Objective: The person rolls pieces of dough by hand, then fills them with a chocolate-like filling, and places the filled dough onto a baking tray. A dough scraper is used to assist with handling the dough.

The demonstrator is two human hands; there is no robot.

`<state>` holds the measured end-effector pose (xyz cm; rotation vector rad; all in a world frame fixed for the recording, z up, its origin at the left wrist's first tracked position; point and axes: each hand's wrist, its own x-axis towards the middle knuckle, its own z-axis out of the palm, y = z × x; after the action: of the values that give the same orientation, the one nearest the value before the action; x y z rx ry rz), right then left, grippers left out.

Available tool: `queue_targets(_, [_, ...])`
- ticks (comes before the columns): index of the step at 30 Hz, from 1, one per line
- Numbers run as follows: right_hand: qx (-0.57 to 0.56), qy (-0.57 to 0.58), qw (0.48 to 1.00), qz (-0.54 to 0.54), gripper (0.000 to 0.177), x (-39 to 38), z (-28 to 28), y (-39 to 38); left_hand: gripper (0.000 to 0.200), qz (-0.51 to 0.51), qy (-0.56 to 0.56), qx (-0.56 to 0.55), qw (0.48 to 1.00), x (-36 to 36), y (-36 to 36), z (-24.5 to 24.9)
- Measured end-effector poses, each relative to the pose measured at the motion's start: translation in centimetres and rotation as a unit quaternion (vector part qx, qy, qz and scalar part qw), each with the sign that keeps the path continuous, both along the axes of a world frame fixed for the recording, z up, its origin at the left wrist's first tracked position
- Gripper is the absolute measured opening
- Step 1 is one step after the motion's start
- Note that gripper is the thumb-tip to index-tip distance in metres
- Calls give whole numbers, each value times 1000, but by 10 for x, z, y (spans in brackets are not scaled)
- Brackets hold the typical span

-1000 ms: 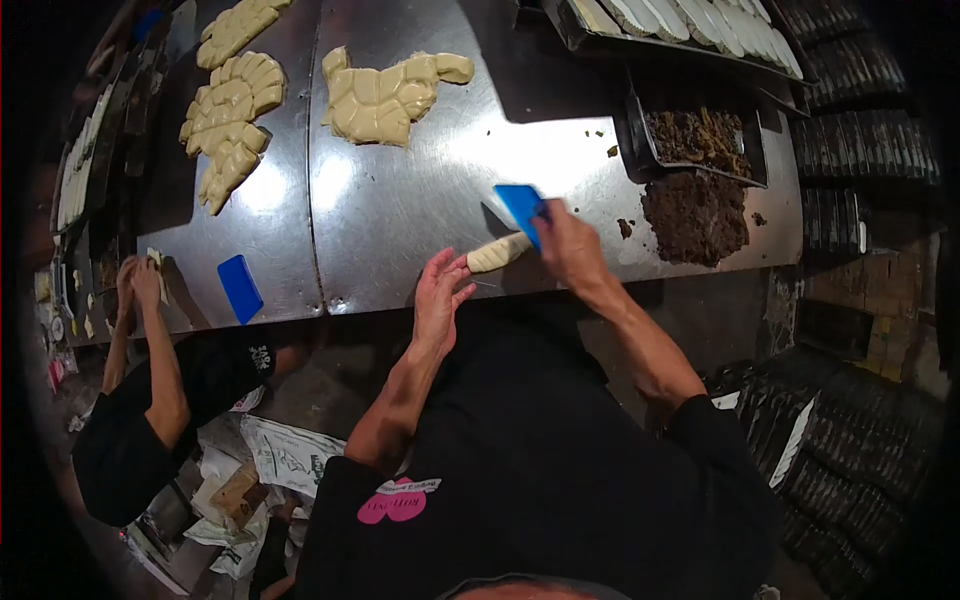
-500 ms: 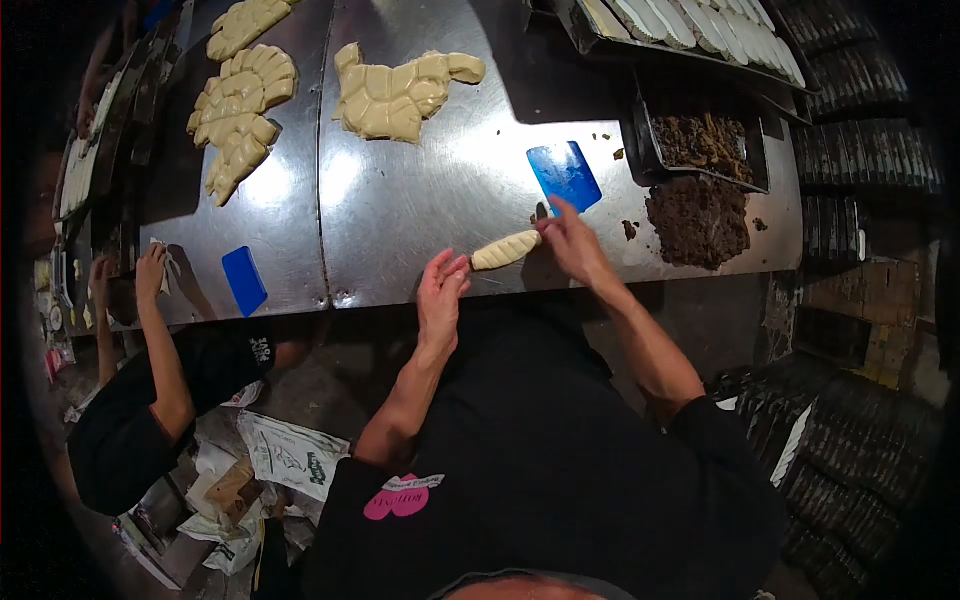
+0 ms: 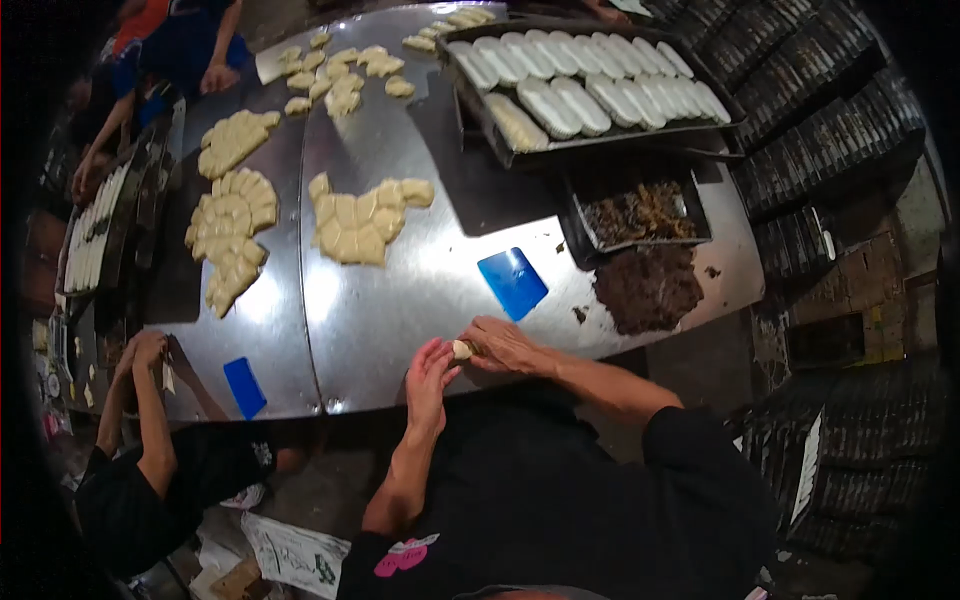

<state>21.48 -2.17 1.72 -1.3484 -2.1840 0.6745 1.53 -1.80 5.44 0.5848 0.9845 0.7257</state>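
Note:
Near the front edge of the metal table (image 3: 400,310), a small pale dough piece (image 3: 461,350) sits between my two hands. My left hand (image 3: 430,375) has its fingers against the dough's left side. On the other side, my right hand (image 3: 500,345) is curled round the dough, hiding part of it. Just beyond lies a blue scraper (image 3: 513,283). To the right is a flattened dark brown mass (image 3: 648,288), beside a metal pan (image 3: 640,215) of brown crumbly filling. Scored pale dough (image 3: 362,220) lies farther back on the left.
A large tray (image 3: 600,140) at the back holds rows of white paper-lined shapes. More dough (image 3: 232,225) and another blue scraper (image 3: 244,388) are on the left. A co-worker's hands (image 3: 148,350) are at the left edge. Dark racks (image 3: 840,160) stand at the right.
The view has tilted up, showing more of the table's far side. My hands have come together; the long ridged dough piece between them now shows only as a small pale part.

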Motion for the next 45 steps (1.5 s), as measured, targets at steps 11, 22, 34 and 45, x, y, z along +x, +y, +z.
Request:
queue_targets(11, [-54, 304, 911, -274, 33, 203, 174, 152, 29, 54, 138, 287, 947, 64, 70, 65])
queue_targets(22, [-24, -205, 938, -279, 28, 253, 129, 290, 26, 51, 158, 142, 976, 99, 21, 30])
queue_targets(34, [255, -98, 938, -215, 21, 175, 169, 189, 26, 1, 245, 130, 961, 46, 29, 6])
queue_targets(45, [48, -233, 971, 8, 35, 83, 17, -52, 24, 59, 229, 175, 956, -38, 70, -25])
